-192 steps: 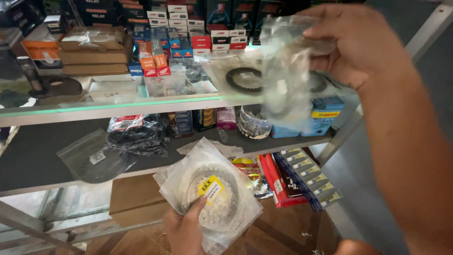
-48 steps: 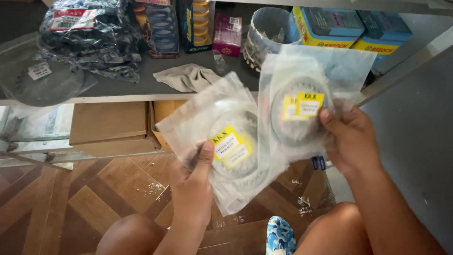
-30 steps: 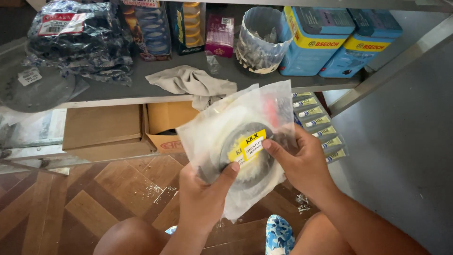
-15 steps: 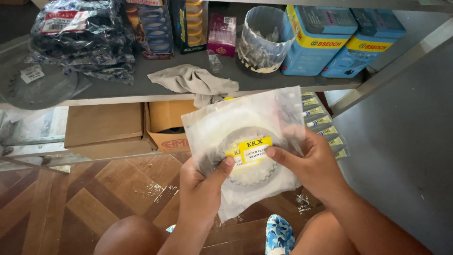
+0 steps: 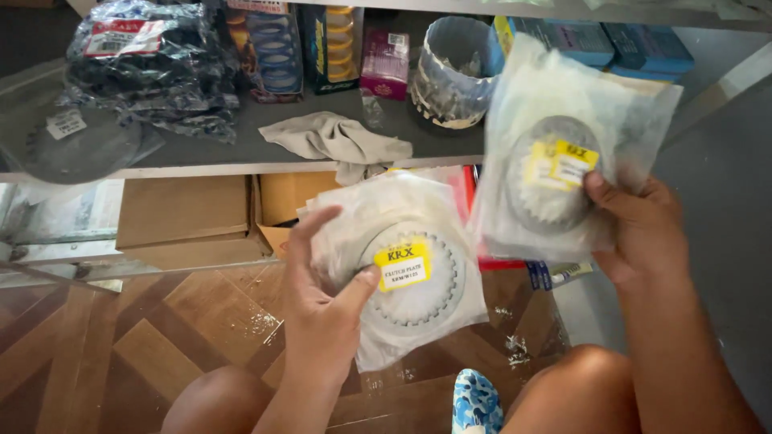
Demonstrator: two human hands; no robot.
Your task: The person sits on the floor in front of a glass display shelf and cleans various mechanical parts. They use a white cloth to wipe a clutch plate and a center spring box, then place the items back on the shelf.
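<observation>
My left hand (image 5: 326, 309) grips a clear plastic bag with a toothed metal ring and a yellow label (image 5: 418, 269), thumb pressed near the label, held low above the floor. My right hand (image 5: 635, 233) holds a second clear bag with a similar ring and yellow labels (image 5: 555, 173), raised higher and to the right, in front of the shelf edge. The two bags are apart, their edges close together near the middle.
A grey shelf (image 5: 265, 157) carries a crumpled cloth (image 5: 334, 137), dark bagged parts (image 5: 149, 60), coloured boxes (image 5: 330, 44) and a wrapped stack of rings (image 5: 450, 72). Cardboard boxes (image 5: 185, 213) sit below. Wood floor (image 5: 121, 345), my knees and a patterned blue shoe (image 5: 478, 402) lie beneath.
The two bags were stacked together in both hands; now my right hand has lifted one bag up and to the right, leaving the other in my left hand.
</observation>
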